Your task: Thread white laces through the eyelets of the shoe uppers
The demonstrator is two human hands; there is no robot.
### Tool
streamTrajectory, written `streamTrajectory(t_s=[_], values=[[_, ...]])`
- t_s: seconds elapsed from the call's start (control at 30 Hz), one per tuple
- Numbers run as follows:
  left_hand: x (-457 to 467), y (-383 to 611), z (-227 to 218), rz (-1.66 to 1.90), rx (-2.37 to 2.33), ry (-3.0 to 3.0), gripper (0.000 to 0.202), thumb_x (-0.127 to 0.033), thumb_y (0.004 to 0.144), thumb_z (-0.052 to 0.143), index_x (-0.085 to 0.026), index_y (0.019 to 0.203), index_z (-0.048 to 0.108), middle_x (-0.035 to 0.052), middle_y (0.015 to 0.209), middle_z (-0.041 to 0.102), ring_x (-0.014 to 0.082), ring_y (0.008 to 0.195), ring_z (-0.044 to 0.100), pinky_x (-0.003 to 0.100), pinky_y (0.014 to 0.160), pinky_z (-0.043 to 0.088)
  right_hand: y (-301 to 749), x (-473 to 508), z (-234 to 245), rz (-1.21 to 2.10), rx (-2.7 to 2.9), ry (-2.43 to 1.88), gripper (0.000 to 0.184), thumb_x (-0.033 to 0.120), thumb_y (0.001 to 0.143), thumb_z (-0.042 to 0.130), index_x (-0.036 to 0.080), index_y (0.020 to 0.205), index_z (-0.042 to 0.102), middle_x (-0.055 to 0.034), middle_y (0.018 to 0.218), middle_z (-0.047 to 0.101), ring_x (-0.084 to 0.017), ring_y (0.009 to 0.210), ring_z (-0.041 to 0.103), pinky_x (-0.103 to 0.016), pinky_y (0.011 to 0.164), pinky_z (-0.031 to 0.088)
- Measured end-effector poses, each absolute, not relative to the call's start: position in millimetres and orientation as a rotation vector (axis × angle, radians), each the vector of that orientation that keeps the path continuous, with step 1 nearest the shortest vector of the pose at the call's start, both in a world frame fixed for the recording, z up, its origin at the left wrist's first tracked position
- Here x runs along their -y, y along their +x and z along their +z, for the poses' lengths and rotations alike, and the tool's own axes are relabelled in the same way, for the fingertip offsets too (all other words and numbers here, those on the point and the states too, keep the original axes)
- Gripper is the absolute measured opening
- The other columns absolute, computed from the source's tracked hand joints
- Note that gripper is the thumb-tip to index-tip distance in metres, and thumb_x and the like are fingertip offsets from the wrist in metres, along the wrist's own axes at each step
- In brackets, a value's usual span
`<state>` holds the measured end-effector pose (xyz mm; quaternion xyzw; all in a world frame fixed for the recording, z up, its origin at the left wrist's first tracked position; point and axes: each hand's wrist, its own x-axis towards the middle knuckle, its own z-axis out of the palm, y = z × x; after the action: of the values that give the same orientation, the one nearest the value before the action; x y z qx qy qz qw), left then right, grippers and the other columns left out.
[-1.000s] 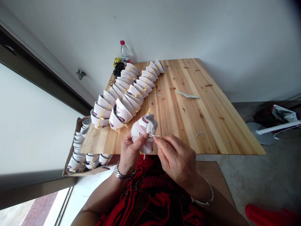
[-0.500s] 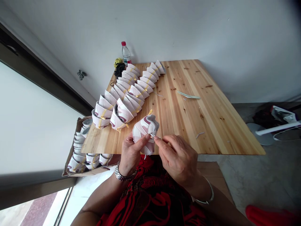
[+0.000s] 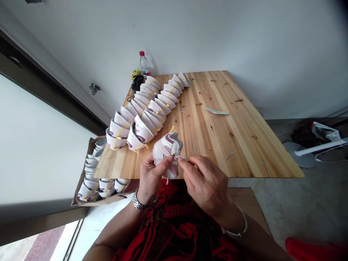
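Over the table's front edge, my left hand (image 3: 153, 174) grips a small pink and white shoe upper (image 3: 165, 148) with a grey lining and a yellow loop at its top. The left thumb presses on the upper's side. My right hand (image 3: 206, 177) is closed in a pinch on a thin metal tool (image 3: 181, 158), whose tip touches the upper close to my left thumb. Its exact kind cannot be made out, since the fingers cover most of it. A short pale thread end hangs below the upper.
Nested rows of similar shoe uppers (image 3: 144, 127) lie along the left of the wooden table (image 3: 244, 152). Behind them stands a plastic bottle (image 3: 145, 65). A pale strip (image 3: 216, 111) and thread scraps lie on the right. A cardboard box (image 3: 81, 188) of uppers stands lower left.
The camera view has shifted slightly. Both hands stay in nearly the same place on the upper, and the tool tip is still against it.
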<state>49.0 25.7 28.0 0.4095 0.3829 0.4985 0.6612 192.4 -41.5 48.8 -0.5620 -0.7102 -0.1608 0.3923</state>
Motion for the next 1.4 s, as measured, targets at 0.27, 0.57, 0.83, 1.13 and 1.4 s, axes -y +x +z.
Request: streamTrajectory(t_s=[0.27,0.57,0.83,1.13,1.4], values=[[-17.8,47.4,28.2,1.244,-1.037,1.417,0.018,-0.035,0.082,0.078,-0.019,0.090,0.078,0.0009,0.071,0.072,0.0140,0.061,0.060,0.025,0.060,0.051,195.1,36.5,49.1,-0.521,1.905,-1.456,0.014,0.012,0.099,0.057,0.013,0.104,0.070,-0.0050,0.079,0.068,-0.017,0.071,0.061,-0.032,0.061,0.044],[-24.4,47.0,39.9,1.239,-1.037,1.860,0.013,-0.026,0.088,0.070,-0.021,0.098,0.076,0.0071,0.090,0.074,0.0217,0.083,0.065,0.032,0.079,0.052,213.9,16.7,55.3,-0.722,2.250,-1.184,0.021,0.009,0.096,0.050,0.012,0.091,0.070,-0.0042,0.071,0.062,-0.017,0.061,0.054,-0.033,0.052,0.037],[-32.8,52.1,36.0,1.178,-1.059,1.667,0.014,-0.032,0.088,0.070,-0.019,0.082,0.071,0.0004,0.067,0.063,0.0139,0.060,0.052,0.025,0.058,0.042,214.1,-8.2,43.2,-0.025,2.111,-1.355,0.018,0.009,0.095,0.049,0.017,0.084,0.061,-0.0030,0.078,0.065,-0.014,0.068,0.060,-0.027,0.058,0.041],[-52.7,58.0,49.4,1.274,-0.992,1.510,0.025,-0.044,0.087,0.073,-0.021,0.097,0.074,0.0011,0.070,0.068,0.0160,0.061,0.058,0.026,0.056,0.045,199.5,-11.5,45.8,0.048,1.812,-1.333,0.018,0.015,0.100,0.046,0.016,0.099,0.064,-0.0070,0.085,0.066,-0.017,0.076,0.064,-0.028,0.065,0.051],[-65.1,46.1,37.3,0.982,-0.979,1.473,0.033,-0.050,0.083,0.075,-0.017,0.083,0.071,-0.0007,0.063,0.063,0.0108,0.053,0.049,0.022,0.050,0.038,226.0,-7.3,41.1,0.523,1.667,-1.342,0.017,0.021,0.096,0.052,0.017,0.102,0.068,-0.0026,0.078,0.074,-0.014,0.067,0.067,-0.024,0.061,0.050]])
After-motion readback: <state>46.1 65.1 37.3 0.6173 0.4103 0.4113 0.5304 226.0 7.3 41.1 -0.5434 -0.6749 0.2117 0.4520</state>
